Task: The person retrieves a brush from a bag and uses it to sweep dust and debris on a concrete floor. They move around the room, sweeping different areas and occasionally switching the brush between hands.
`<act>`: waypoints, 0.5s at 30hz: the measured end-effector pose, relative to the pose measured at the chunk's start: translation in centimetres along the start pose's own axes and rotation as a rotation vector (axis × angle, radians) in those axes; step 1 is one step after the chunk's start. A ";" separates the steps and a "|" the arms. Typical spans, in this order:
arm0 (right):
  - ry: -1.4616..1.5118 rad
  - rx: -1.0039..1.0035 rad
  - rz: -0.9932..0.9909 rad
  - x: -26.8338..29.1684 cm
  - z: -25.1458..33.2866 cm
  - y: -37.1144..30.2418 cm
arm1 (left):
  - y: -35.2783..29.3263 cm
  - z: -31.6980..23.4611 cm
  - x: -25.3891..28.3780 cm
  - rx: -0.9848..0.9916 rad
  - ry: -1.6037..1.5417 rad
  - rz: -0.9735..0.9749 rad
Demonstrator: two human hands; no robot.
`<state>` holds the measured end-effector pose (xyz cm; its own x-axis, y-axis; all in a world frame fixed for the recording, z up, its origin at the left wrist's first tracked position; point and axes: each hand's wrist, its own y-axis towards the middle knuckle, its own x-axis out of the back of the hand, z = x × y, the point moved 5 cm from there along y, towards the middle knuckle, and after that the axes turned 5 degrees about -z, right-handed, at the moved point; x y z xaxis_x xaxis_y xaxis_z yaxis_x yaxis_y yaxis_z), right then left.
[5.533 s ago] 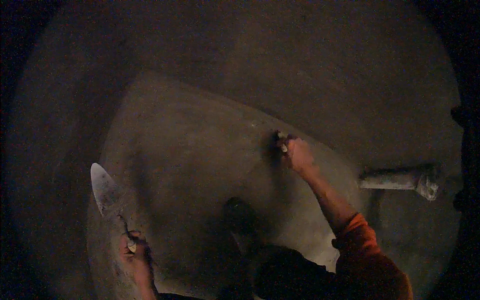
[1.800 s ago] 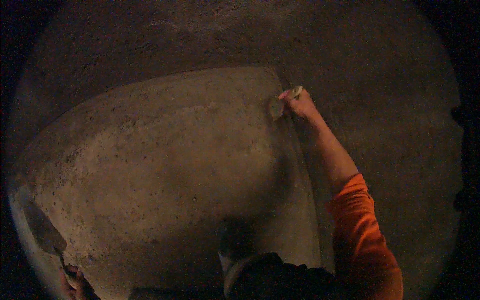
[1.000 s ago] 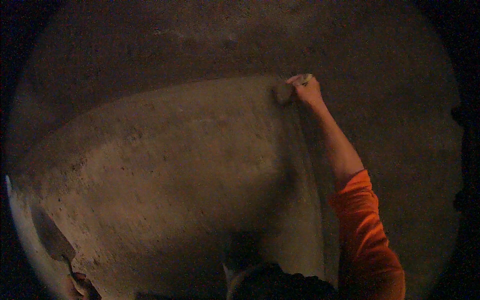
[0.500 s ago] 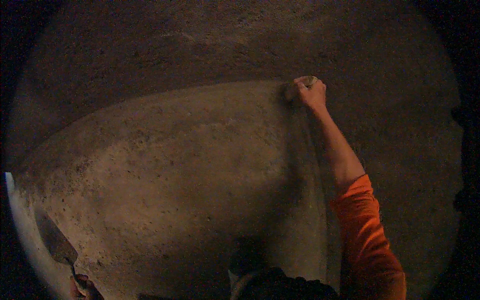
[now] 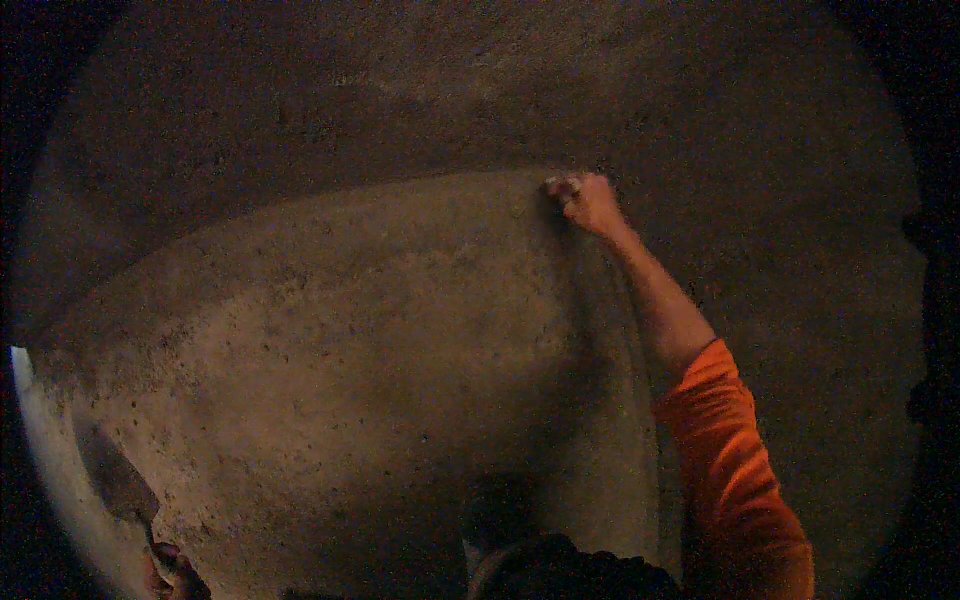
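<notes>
My right hand (image 5: 588, 200) is raised to the upper right corner of a paler, rough plaster-like panel (image 5: 380, 320). Its fingers are closed and press at the panel's edge; a small pale bit shows between them, too dim to name. An orange sleeve (image 5: 735, 470) covers that arm to about the elbow. At the lower left my left hand (image 5: 175, 575) is wrapped round the handle of a trowel (image 5: 122, 480), whose flat, dull blade points up and to the left, in front of the panel.
A darker, rough surface (image 5: 420, 90) borders the panel above and to the right. A bright strip (image 5: 22, 370) shows at the far left. Along the bottom middle lies a dark bulky shape (image 5: 570, 570) I cannot make out. The light is dim.
My right hand has moved slightly left and down along the panel's top corner, and its wrist has turned. My left hand and the trowel have hardly shifted.
</notes>
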<state>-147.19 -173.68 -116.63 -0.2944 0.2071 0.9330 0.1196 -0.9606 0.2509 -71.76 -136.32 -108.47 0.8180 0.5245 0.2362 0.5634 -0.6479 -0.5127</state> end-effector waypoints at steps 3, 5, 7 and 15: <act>0.311 -0.211 0.087 -0.5 -0.9 -0.2 | -2.0 -1.4 -1.1 0.049 0.486 -0.044; 0.060 -0.298 -0.056 0.4 -0.8 -0.3 | -3.1 -2.3 -1.8 0.079 0.484 -0.102; -0.307 -0.215 0.037 -0.2 1.2 -0.3 | -3.6 -2.7 -2.4 0.088 0.461 -0.136; 0.313 -0.155 0.068 -2.5 3.6 -0.7 | -2.0 -0.7 -1.4 0.163 -0.055 0.061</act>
<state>-143.09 -172.86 -118.20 -0.5700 0.0975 0.8158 0.0110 -0.9919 0.1262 -73.96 -136.16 -107.18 0.8401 0.5193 0.1571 0.4829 -0.5838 -0.6527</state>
